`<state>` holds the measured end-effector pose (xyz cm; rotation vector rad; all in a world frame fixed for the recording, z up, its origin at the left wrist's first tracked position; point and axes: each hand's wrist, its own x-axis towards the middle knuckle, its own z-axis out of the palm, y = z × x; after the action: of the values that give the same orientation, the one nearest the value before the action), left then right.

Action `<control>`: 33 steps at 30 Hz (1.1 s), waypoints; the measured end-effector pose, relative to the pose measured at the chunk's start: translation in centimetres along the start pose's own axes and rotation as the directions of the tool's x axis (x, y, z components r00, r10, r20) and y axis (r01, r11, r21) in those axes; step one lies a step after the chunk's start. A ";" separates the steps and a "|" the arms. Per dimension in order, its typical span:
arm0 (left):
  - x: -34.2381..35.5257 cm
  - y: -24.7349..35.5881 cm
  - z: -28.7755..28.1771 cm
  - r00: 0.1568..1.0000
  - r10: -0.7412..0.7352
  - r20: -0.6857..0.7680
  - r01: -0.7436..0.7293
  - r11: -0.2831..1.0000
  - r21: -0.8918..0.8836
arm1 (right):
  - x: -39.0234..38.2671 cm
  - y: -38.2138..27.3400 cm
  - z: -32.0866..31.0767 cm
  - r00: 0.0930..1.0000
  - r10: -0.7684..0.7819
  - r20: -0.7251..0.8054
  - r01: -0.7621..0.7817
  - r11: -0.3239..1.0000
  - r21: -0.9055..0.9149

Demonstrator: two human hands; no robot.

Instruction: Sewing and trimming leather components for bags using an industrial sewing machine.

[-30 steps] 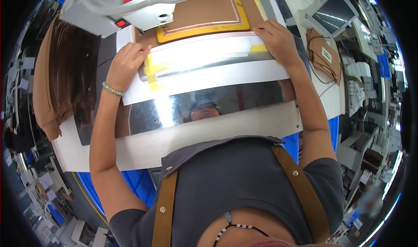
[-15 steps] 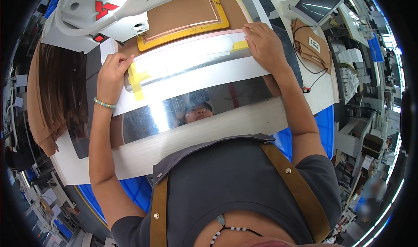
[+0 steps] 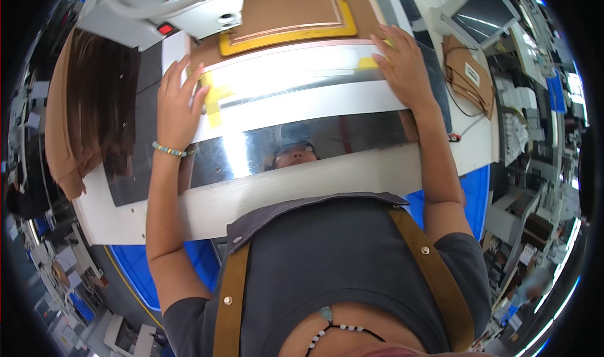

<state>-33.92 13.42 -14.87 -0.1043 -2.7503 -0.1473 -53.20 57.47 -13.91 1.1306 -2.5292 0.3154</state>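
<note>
A brown sheet lies on the work surface, with a yellow rectangular cutting die on top of it. Along the sheet's near edge runs a shiny metal strip, with yellow tape at both ends. A white strip borders it on my side. My left hand is at the strip's left end beside the tape, fingers spread and nothing held. At the right end, my right hand rests with its fingers stretched out over the edge of the sheets.
A white press head with a handle overhangs the far left. Stacked brown sheets hang at the left edge of the table. A mirror-like metal plate lies nearest me. Brown cut pieces and a grey screen unit stand at right.
The fingers of my left hand have come away from the strip's end and spread apart. My right hand's fingers have straightened and fanned out. The whole view has shifted slightly.
</note>
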 end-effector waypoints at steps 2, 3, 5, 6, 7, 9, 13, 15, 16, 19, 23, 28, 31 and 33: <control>0.2 -0.1 0.3 0.995 0.007 -0.100 -0.014 0.998 -0.069 | -0.3 0.4 -0.3 1.000 -0.002 -0.001 0.002 1.000 0.013; 0.3 0.0 0.2 0.992 -0.014 -0.126 0.000 0.994 -0.105 | -0.6 1.0 -0.2 1.000 -0.010 -0.005 0.010 1.000 -0.005; 0.7 0.5 0.1 0.985 -0.065 -0.158 0.037 0.984 -0.172 | -0.8 0.8 -0.5 0.999 0.032 0.007 -0.032 0.999 0.041; 0.7 0.7 0.1 0.985 -0.063 -0.158 0.038 0.987 -0.156 | -0.8 0.5 -0.7 0.998 0.063 0.020 -0.064 0.997 0.053; 0.3 0.7 0.0 0.991 -0.049 -0.127 0.033 0.992 -0.121 | -0.6 0.2 -0.5 0.999 0.049 0.015 -0.050 0.996 0.069; -0.1 0.5 0.2 0.995 -0.029 -0.098 0.020 0.995 -0.093 | -0.6 0.1 -0.5 0.997 0.061 0.044 -0.064 0.996 0.067; -0.6 0.3 0.3 0.998 -0.063 -0.006 0.063 0.998 0.019 | -0.5 0.1 -0.3 0.997 0.057 0.058 -0.060 0.996 0.065; -0.6 0.4 0.2 0.998 -0.068 -0.008 0.068 0.998 -0.001 | -0.6 0.2 -0.3 0.998 0.044 0.052 -0.047 0.997 0.054; -0.6 0.5 0.1 0.996 -0.087 0.011 0.087 0.996 -0.001 | -0.6 0.2 -0.3 0.997 0.046 0.055 -0.049 0.997 0.051; -0.4 0.5 0.3 0.995 -0.090 0.031 0.090 0.996 -0.006 | -0.6 0.4 -0.3 0.998 0.043 0.052 -0.045 0.998 0.045; 0.3 0.5 0.2 0.998 -0.060 0.018 0.060 0.998 -0.018 | -1.0 1.0 -0.6 1.000 0.020 0.012 -0.021 0.999 0.031; -0.2 0.0 0.5 0.998 -0.051 0.030 0.052 0.998 -0.039 | -1.1 1.4 0.8 0.999 -0.007 -0.047 0.008 1.000 0.027; -0.4 0.3 -0.2 1.000 -0.001 -0.014 0.000 0.996 -0.085 | -0.7 1.4 -0.3 0.995 -0.056 -0.089 0.065 0.992 0.109; 0.1 1.9 -1.7 0.997 0.006 -0.080 -0.019 0.986 -0.167 | -1.8 4.5 -2.4 0.986 0.074 -0.147 -0.067 0.996 0.055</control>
<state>-33.21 15.16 -13.08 -0.1576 -2.6542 -0.3711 -54.95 62.47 -12.70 0.9973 -2.4458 0.4655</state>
